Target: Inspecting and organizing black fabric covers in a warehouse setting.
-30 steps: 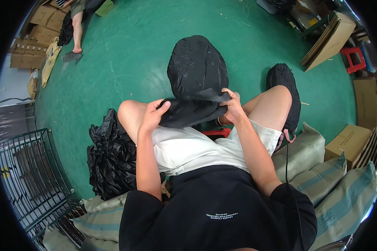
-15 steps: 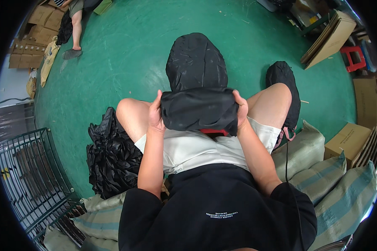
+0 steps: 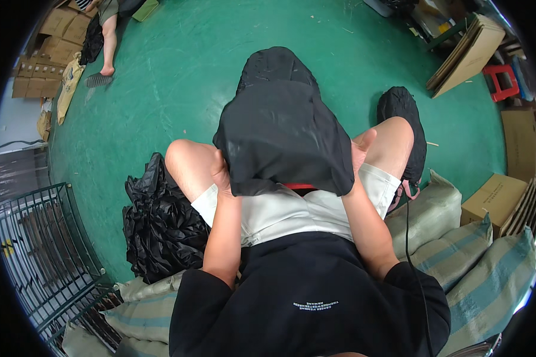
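Mid-frame, that smooth black fabric piece (image 3: 283, 134) is unfurling, so a broader face is showing. The left hand (image 3: 221, 171) and right hand (image 3: 360, 152) are flanking it; I can't tell whether they're clamping.

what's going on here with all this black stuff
A seated person has a piece of black fabric spread over the lap, with the left hand and right hand at its two sides; most of the fingers are hidden. The fabric partly covers a black bundle from view. Crumpled black material lies by the left leg, and a smaller black bundle is beyond the right knee.
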The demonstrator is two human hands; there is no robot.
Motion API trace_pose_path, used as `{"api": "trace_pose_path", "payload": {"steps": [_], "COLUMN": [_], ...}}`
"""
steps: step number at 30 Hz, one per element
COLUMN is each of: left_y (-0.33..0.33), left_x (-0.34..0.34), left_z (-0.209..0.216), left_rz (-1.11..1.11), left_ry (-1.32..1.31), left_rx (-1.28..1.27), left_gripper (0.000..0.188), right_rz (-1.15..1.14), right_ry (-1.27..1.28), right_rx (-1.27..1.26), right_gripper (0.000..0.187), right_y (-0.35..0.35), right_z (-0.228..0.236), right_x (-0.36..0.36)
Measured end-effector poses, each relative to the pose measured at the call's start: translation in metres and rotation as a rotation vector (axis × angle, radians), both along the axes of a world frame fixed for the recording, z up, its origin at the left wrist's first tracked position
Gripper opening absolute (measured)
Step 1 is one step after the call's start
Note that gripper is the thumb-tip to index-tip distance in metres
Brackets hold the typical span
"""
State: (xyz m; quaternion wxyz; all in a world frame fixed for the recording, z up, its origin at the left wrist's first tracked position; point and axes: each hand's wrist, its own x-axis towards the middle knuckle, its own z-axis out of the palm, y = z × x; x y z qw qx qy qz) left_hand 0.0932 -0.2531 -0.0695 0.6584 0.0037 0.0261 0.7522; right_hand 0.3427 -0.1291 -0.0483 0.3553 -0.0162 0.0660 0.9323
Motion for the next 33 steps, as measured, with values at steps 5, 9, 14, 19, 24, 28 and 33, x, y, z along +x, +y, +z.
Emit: {"api": "trace_pose_path", "payload": {"steps": [5, 9, 14, 19, 24, 28, 33], "left_y": [0.014, 0.014, 0.028, 0.027, 0.022, 0.018, 0.021], "left_x": [0.005, 0.0, 0.009, 0.011, -0.007, 0.004, 0.045], "left_z": [0.016, 0.02, 0.023, -0.047, -0.031, -0.028, 0.005], "left_rz": [0.014, 0.059, 0.089, 0.111, 0.184, -0.082, -0.319], "left_ry": [0.163, 0.321, 0.106, 0.365, 0.704, 0.544, 0.576], "left_rx": [-0.016, -0.256, -0.488, -0.719, -0.65, -0.762, -0.678], "left_gripper": [0.057, 0.059, 0.045, 0.035, 0.036, 0.028, 0.046], "right_rz": [0.225, 0.092, 0.19, 0.118, -0.004, 0.055, 0.142], "right_ry": [-0.12, -0.104, -0.608, -0.662, -0.414, -0.546, -0.472], "right_rx": [-0.073, -0.123, 0.151, 0.142, 0.325, 0.37, 0.408], "right_gripper": [0.049, 0.045, 0.044, 0.037, 0.035, 0.041, 0.044], "right_y": [0.02, 0.019, 0.015, 0.007, 0.006, 0.003, -0.004], "right_z": [-0.027, -0.016, 0.009, 0.007, 0.03, 0.022, 0.028], "right_x": [0.003, 0.004, -0.031, -0.041, -0.03, -0.03, -0.03]}}
